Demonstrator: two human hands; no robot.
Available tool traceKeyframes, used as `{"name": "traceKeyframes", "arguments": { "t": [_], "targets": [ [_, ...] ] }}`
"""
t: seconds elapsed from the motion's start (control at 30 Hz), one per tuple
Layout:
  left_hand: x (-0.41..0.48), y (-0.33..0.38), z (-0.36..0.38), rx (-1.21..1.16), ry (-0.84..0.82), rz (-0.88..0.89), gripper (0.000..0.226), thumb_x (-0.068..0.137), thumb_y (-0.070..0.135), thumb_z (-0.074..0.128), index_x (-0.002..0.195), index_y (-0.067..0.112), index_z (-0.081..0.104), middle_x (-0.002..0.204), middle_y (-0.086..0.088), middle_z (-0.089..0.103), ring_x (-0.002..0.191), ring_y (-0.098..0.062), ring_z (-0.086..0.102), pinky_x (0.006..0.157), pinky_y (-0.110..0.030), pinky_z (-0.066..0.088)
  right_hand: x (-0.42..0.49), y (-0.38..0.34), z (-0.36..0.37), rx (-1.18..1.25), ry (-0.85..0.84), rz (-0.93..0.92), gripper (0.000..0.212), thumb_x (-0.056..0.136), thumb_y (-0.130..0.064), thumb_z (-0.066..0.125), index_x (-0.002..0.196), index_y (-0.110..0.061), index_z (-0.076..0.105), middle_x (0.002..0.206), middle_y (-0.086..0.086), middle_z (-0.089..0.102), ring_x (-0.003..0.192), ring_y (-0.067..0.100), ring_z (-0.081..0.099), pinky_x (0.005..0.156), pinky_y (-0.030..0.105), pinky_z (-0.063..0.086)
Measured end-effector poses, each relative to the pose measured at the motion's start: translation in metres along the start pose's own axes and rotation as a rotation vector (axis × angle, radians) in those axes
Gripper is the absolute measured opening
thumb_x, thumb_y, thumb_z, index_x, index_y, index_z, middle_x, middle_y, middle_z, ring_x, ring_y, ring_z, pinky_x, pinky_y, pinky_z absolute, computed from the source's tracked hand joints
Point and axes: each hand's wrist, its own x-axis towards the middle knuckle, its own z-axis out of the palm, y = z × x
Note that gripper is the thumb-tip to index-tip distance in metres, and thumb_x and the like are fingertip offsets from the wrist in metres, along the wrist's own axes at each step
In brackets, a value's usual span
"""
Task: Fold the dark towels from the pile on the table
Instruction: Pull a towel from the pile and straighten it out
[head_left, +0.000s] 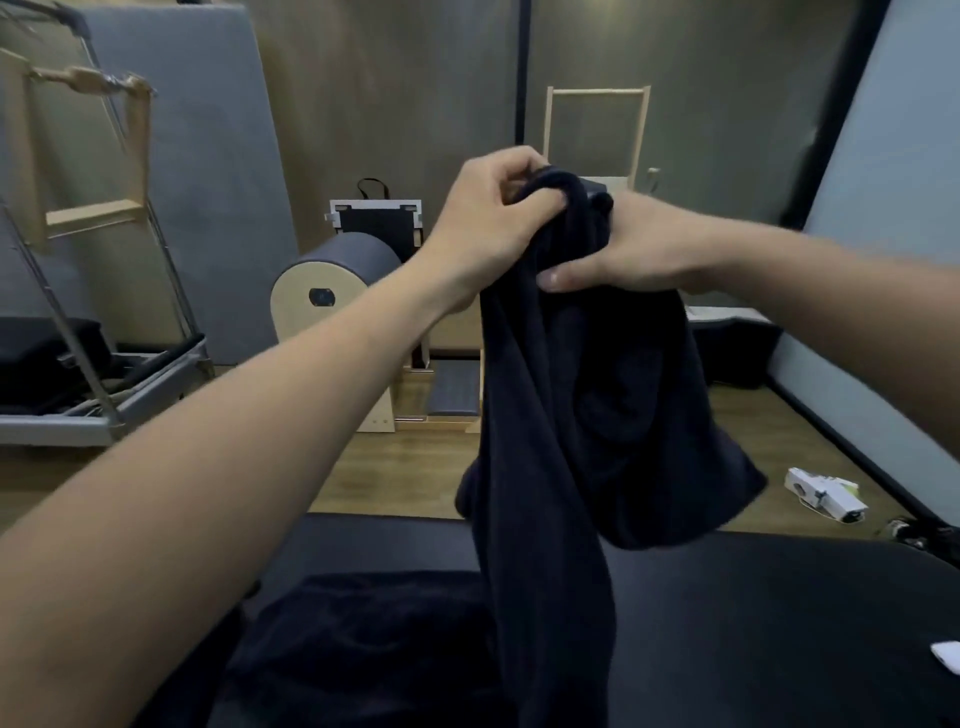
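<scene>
Table of black padded vinyl (753, 623) fills the bottom of my view, running from edge to edge below my arms. On its near left part lies the crumpled pile of dark towels (363, 649), low and loose. Above it I hold one dark navy towel (571, 395) up in the air with both arms stretched forward. It hangs in long folds, one fuller lobe bulging out to the right while a narrow tail drops down past the right side of the pile; I cannot tell whether that tail touches the table. Beyond the table, on the wooden floor, stands a pale wooden barrel with a grey padded top (332, 275), and further back a light wooden ladder frame (597, 130) stands against the wall. My left hand (483, 228) grips the bunched top edge of the towel, fingers curled round it. My right hand (644, 249), just beside it, holds the same bunch, its thumb pressed on the cloth and its fingers hidden behind it. A small white boxy device (826, 493) lies on the floor to the right, and a small white object (948, 657) sits at the table's right edge.
</scene>
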Motion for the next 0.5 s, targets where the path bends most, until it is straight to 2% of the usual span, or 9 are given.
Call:
{"name": "traceKeyframes", "arguments": {
  "t": [0.07,0.13,0.2,0.23,0.3,0.37,0.43,0.5],
  "targets": [
    [-0.008,-0.008,-0.007,0.047,-0.020,-0.006,0.009,0.087,0.010,0.068,0.083,0.014,0.061,0.075,0.004,0.063,0.068,-0.002,0.056,0.065,-0.018,0.044,0.005,0.001,-0.013,-0.133,0.073,0.001,0.030,0.073,-0.037,0.083,0.093,-0.019,0.070,0.081,-0.005,0.069,0.078,0.012,0.063,0.072,0.026,0.050],
    [-0.024,-0.026,-0.005,0.083,-0.035,-0.062,0.021,0.085,0.017,0.076,0.101,0.009,0.063,0.089,0.006,0.066,0.076,0.002,0.060,0.072,-0.016,0.047,0.010,-0.011,-0.029,-0.309,0.152,-0.038,0.015,0.081,-0.030,0.077,0.079,-0.018,0.066,0.069,-0.002,0.061,0.065,0.013,0.054,0.061,0.027,0.042],
    [-0.046,-0.047,0.004,0.093,-0.035,-0.155,0.040,0.085,0.018,0.078,0.120,0.011,0.061,0.103,0.011,0.066,0.088,0.012,0.060,0.080,-0.011,0.048,0.017,-0.029,-0.043,-0.395,0.230,-0.082,0.016,0.083,-0.029,0.072,0.080,-0.015,0.066,0.073,0.003,0.063,0.071,0.019,0.055,0.063,0.031,0.042],
    [-0.058,-0.058,0.010,0.079,-0.053,-0.206,0.042,0.086,0.019,0.076,0.125,0.014,0.060,0.108,0.013,0.066,0.094,0.012,0.060,0.085,-0.013,0.049,0.021,-0.035,-0.052,-0.416,0.279,-0.092,0.019,0.083,-0.030,0.070,0.082,-0.012,0.065,0.077,0.007,0.065,0.075,0.022,0.057,0.066,0.033,0.043],
    [-0.079,-0.079,0.019,0.044,-0.107,-0.315,0.038,0.090,0.022,0.071,0.126,0.022,0.060,0.116,0.012,0.068,0.105,0.000,0.064,0.095,-0.029,0.053,0.025,-0.044,-0.070,-0.446,0.353,-0.086,0.021,0.085,-0.028,0.067,0.082,-0.008,0.063,0.082,0.013,0.065,0.077,0.026,0.056,0.068,0.035,0.044],
    [-0.095,-0.099,0.021,0.061,-0.147,-0.418,0.033,0.090,0.020,0.069,0.122,0.025,0.063,0.116,0.009,0.071,0.107,-0.009,0.066,0.096,-0.041,0.054,0.028,-0.047,-0.087,-0.474,0.459,-0.073,0.020,0.086,-0.024,0.064,0.085,-0.004,0.063,0.084,0.016,0.065,0.079,0.027,0.058,0.067,0.034,0.044],
    [-0.106,-0.113,0.018,0.145,-0.204,-0.491,0.026,0.091,0.019,0.065,0.116,0.023,0.067,0.111,0.004,0.073,0.104,-0.015,0.068,0.093,-0.045,0.056,0.029,-0.046,-0.104,-0.464,0.573,-0.026,0.018,0.086,-0.025,0.062,0.088,-0.007,0.063,0.085,0.013,0.063,0.079,0.024,0.057,0.067,0.032,0.042],
    [-0.111,-0.118,0.010,0.148,-0.203,-0.547,0.018,0.095,0.017,0.061,0.110,0.023,0.069,0.108,0.001,0.073,0.103,-0.017,0.067,0.093,-0.042,0.055,0.030,-0.033,-0.123,-0.486,0.659,0.107,0.025,0.087,-0.034,0.057,0.096,-0.011,0.063,0.091,0.014,0.063,0.080,0.027,0.059,0.068,0.035,0.046]
  ]
}}
